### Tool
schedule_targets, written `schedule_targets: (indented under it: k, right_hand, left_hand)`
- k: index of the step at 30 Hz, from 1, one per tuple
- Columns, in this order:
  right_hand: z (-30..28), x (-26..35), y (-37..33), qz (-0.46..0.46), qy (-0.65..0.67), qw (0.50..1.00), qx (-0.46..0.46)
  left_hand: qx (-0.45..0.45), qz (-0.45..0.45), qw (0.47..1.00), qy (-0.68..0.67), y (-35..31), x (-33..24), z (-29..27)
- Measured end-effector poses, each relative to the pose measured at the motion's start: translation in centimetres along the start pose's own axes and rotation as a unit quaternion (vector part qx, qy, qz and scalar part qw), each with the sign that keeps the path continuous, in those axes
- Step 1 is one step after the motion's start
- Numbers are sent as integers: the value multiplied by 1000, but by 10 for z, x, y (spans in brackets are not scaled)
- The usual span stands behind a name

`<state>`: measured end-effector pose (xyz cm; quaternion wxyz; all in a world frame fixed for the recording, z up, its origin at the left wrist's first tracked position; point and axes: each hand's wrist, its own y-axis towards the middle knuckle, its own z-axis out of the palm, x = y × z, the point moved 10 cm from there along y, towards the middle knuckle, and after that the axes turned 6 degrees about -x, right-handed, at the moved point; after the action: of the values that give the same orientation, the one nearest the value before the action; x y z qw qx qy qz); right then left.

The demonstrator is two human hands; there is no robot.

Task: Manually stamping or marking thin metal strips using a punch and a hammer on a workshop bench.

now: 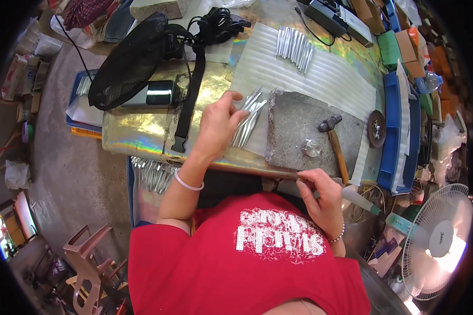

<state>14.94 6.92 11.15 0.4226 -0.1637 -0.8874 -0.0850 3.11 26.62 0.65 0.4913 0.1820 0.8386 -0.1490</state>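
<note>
My left hand (218,125) reaches over the near edge of the table, its thumb and index finger curved and apart. Its thumb tip is right at a loose bunch of slim silver metal rods (247,126), some crossing each other. Whether it touches them I cannot tell. To the right of the rods lies a grey stone block (289,123). A hammer (331,126) with a wooden handle and a small clear round object (310,148) rest on it. Below the block's front edge, my right hand (322,198) is closed, thumb and index finger together; anything between them is too small to make out.
A second bundle of silver rods (295,48) lies on white foam sheeting (347,86). A black mesh bag (131,63) with a strap occupies the left. A dark disc (376,128) and blue tray (391,131) stand right. More rods (155,174) fill a bin below; a fan (436,241) stands lower right.
</note>
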Motion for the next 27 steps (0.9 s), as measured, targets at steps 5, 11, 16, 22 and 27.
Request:
schedule_targets:
  k: [5,11,16,22,27]
  right_hand:
    - [-12,-11,-4,3,3,1000,-31]
    - [-60,-30,0,-7,-92,974,-205]
    - [-50,-46,20,-39,-293,943,-152]
    - [-62,-68,20,17,-269,955,-126]
    - [-114,-100,1,53,-43,971,-230]
  left_hand:
    - [-1,-80,977,-198,-3,20,-7]
    - [-41,-162,903,-395,-26,33,-26]
    - [21,-179,855,-486,-47,27,-20]
    - [-2,-143,887,-439,-55,-9,-27]
    - [46,-77,877,-472,-66,-53,-13]
